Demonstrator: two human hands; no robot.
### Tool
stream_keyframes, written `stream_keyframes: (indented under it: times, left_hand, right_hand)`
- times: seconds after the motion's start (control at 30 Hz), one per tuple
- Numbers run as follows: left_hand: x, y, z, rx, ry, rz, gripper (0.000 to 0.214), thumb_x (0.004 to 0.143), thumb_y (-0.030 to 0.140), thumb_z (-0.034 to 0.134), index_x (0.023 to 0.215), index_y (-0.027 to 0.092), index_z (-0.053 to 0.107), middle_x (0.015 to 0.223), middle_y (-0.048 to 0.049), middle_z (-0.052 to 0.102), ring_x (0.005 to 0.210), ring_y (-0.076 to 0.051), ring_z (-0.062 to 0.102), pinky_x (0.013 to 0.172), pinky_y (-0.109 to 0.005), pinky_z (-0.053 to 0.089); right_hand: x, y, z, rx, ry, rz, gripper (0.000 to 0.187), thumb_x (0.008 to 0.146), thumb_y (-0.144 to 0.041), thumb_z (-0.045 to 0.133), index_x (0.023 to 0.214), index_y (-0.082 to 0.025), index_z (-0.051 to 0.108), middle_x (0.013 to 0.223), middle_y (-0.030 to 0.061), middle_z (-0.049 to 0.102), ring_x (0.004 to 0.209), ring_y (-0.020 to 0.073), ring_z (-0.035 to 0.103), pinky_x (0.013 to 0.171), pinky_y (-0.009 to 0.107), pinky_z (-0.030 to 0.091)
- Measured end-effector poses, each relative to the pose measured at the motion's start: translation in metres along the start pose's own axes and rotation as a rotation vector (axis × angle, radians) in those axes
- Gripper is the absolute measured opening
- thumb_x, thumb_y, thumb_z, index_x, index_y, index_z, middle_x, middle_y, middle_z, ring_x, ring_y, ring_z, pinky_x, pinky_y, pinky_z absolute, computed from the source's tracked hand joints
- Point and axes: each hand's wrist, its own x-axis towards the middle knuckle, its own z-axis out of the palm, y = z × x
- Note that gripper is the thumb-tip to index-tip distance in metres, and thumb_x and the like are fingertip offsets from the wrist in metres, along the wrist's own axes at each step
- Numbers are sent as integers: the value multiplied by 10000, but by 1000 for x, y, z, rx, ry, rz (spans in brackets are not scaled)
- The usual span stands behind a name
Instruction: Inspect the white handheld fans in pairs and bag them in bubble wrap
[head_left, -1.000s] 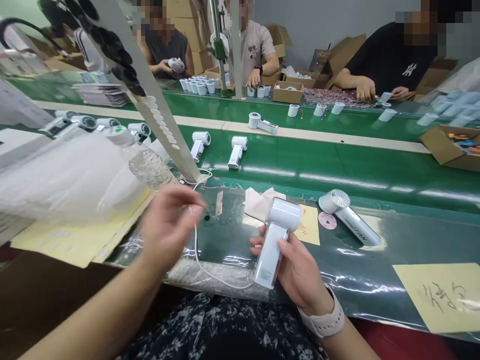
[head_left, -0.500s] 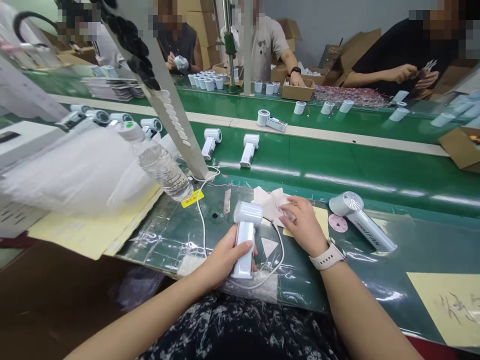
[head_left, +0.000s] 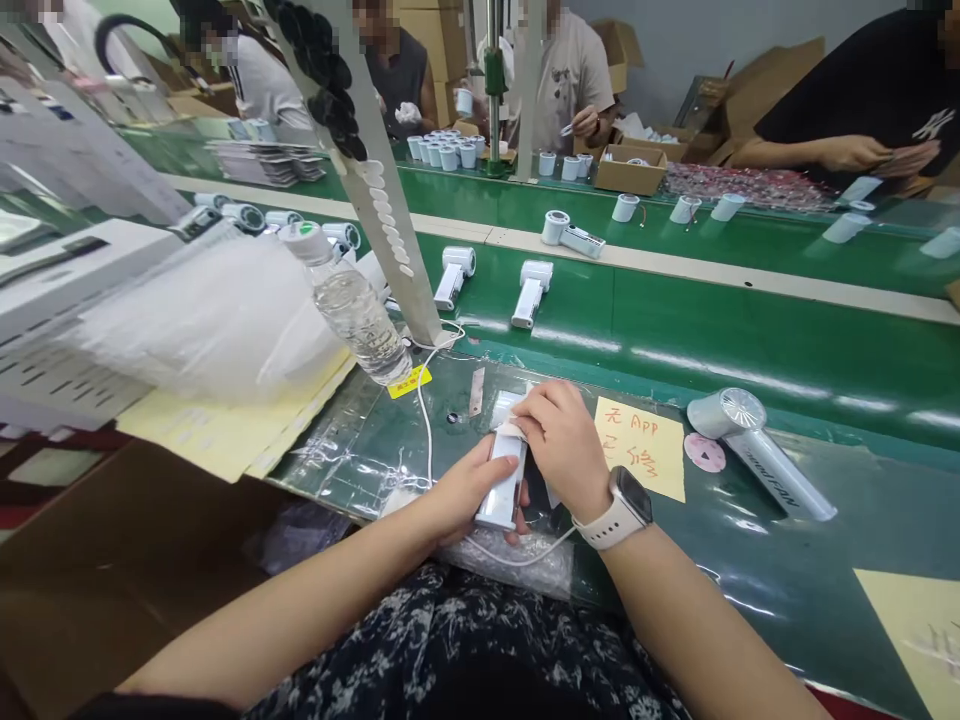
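Observation:
My left hand [head_left: 474,488] is closed around the handle of a white handheld fan [head_left: 500,485], its head pointing away from me. Over the upper handle, just below the fan's head, my right hand [head_left: 559,425] pinches a pale cloth [head_left: 513,430] and presses it against the fan. The right fingers hide most of the cloth and part of the fan's head. A white cable [head_left: 491,552] runs on the table below the fan. Another handheld fan [head_left: 780,465] lies to the right, beside a round pink sticker [head_left: 705,453].
A yellow note [head_left: 652,450] with red writing lies right of my hands. At the left stand a water bottle [head_left: 360,310] and a white plastic bag [head_left: 217,310]. A slanted post [head_left: 390,230] rises before the green belt [head_left: 675,310], where several fans lie. Co-workers sit across.
My right hand has picked up the pale cloth from the table and brought it left onto the fan. The yellow note is now uncovered. The view has shifted slightly left.

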Motion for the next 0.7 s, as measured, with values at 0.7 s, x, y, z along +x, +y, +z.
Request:
stream_keyframes:
  times: [0.7]
  left_hand:
    - [3,1,2,40,35,-4,370,863,385,533,1137,213,354,664,38,591,436,-169,593,376,-250,446]
  right_hand:
    - [-14,19,-13,-147,-24,-215,296,954,-115,451,739,-198,637,814,57,619,777,212,526,749,359,377]
